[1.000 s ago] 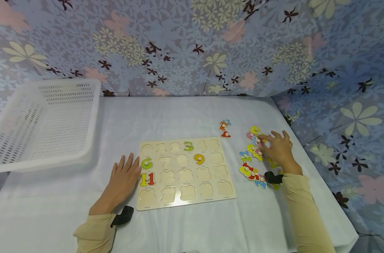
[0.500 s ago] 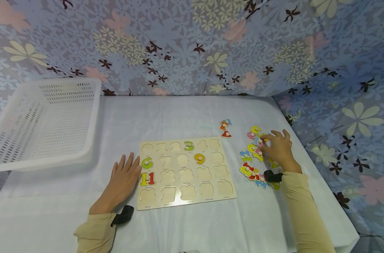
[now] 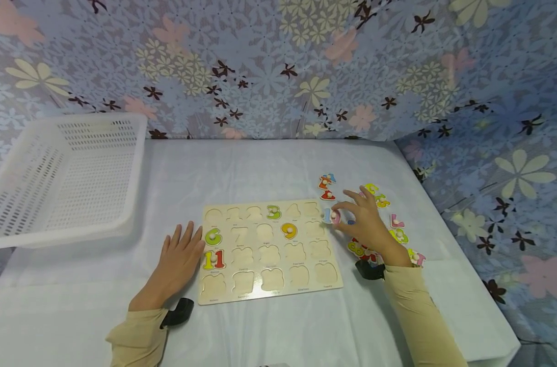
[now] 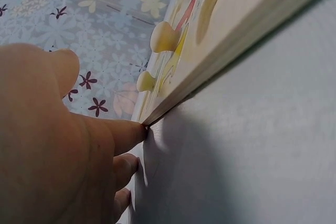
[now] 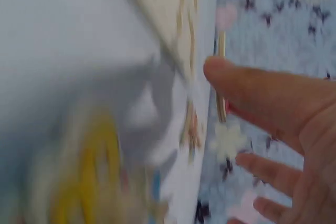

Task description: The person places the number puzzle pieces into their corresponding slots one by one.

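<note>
Head view: narrowed to a pinch, the grip of the right hand (image 3: 365, 224) has the blue-and-pink 10 piece (image 3: 327, 216) at the right edge of the board (image 3: 282, 252), just right of the recess (image 3: 314, 229) ending its second row. Farther off, the left hand (image 3: 177, 261) touches the opposite edge, holding nothing.

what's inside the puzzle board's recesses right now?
The puzzle board holds the green 3, green 6, orange 9 and yellow-and-red 11. The other recesses show bare wood. The wood directly beneath those four pieces is covered, so can't be seen.
</note>
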`<action>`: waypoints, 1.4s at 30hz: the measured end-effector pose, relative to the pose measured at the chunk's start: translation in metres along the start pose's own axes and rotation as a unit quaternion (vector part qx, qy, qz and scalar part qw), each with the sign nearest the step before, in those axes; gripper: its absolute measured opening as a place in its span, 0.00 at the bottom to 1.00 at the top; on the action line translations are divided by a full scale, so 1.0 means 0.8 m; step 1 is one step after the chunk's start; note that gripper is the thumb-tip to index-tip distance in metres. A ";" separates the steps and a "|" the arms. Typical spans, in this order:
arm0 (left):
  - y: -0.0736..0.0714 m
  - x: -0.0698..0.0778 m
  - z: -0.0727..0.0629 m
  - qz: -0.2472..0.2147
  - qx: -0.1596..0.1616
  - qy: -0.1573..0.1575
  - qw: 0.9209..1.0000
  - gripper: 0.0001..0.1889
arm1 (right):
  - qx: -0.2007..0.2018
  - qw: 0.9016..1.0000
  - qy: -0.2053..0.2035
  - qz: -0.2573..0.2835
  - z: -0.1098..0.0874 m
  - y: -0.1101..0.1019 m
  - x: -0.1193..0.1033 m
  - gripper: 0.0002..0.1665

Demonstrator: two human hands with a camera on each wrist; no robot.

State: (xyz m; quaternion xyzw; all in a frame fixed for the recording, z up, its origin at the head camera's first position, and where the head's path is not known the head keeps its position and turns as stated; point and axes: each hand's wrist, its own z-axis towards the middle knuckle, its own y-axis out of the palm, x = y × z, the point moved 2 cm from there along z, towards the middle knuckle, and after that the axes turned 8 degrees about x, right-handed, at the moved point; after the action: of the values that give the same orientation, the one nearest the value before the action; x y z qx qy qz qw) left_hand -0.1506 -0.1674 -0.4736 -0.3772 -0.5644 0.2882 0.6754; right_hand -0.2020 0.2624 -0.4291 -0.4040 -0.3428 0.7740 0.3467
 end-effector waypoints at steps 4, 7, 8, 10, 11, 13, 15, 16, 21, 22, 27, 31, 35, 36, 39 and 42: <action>0.001 0.001 0.001 -0.002 0.000 -0.001 1.000 0.33 | -0.059 0.998 0.003 0.031 0.002 0.023 -0.014 0.22; 0.002 0.002 0.001 -0.004 -0.002 -0.002 1.000 0.32 | -0.088 0.996 0.007 0.033 0.002 0.031 -0.018 0.20; 0.002 0.002 0.001 -0.003 -0.003 -0.002 1.000 0.32 | -0.095 0.995 0.008 0.032 0.001 0.032 -0.019 0.20; 0.003 0.003 0.001 -0.004 -0.004 -0.001 1.000 0.32 | -0.105 0.994 0.013 0.030 0.001 0.033 -0.020 0.20; 0.003 0.003 0.001 -0.003 -0.003 0.000 1.000 0.33 | -0.109 0.993 0.014 0.030 0.001 0.034 -0.021 0.20; 0.002 0.003 0.000 -0.003 -0.002 0.002 1.000 0.33 | -0.115 0.993 0.018 0.029 0.002 0.033 -0.022 0.20; 0.002 0.002 0.000 -0.003 -0.001 0.004 1.000 0.33 | -0.120 0.992 0.023 0.028 0.002 0.034 -0.022 0.20; 0.002 0.002 0.000 -0.003 -0.001 0.004 1.000 0.33 | -0.122 0.992 0.025 0.027 0.002 0.034 -0.022 0.20; 0.001 0.003 0.001 -0.001 0.000 0.004 1.000 0.32 | -0.121 0.992 0.033 0.027 0.002 0.036 -0.021 0.21; 0.000 0.003 0.001 -0.001 0.001 0.004 1.000 0.32 | -0.119 0.992 0.033 0.029 0.001 0.037 -0.021 0.21; 0.000 0.002 0.001 0.001 0.002 0.001 1.000 0.31 | -0.111 0.993 0.030 0.033 0.002 0.039 -0.022 0.17; 0.001 0.001 0.000 0.001 0.002 0.000 1.000 0.31 | -0.115 0.992 0.031 0.034 0.004 0.038 -0.025 0.16; 0.001 0.001 0.000 0.001 0.003 0.001 1.000 0.32 | -0.115 0.992 0.027 0.034 0.004 0.038 -0.027 0.15; 0.001 0.000 0.000 0.001 0.003 0.001 1.000 0.32 | -0.114 0.993 0.025 0.034 0.004 0.038 -0.026 0.15; 0.000 0.000 0.000 0.002 0.002 0.002 1.000 0.32 | -0.109 0.993 0.016 0.037 0.003 0.040 -0.026 0.18; -0.001 -0.001 0.000 0.001 0.001 0.002 1.000 0.32 | -0.108 0.993 0.015 0.033 0.002 0.041 -0.025 0.26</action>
State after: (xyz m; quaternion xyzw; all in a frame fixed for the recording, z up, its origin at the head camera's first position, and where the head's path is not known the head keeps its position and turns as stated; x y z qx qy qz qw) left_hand -0.1511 -0.1684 -0.4738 -0.3778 -0.5620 0.2887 0.6768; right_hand -0.2031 0.2285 -0.4471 -0.4614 -0.4062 0.7372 0.2804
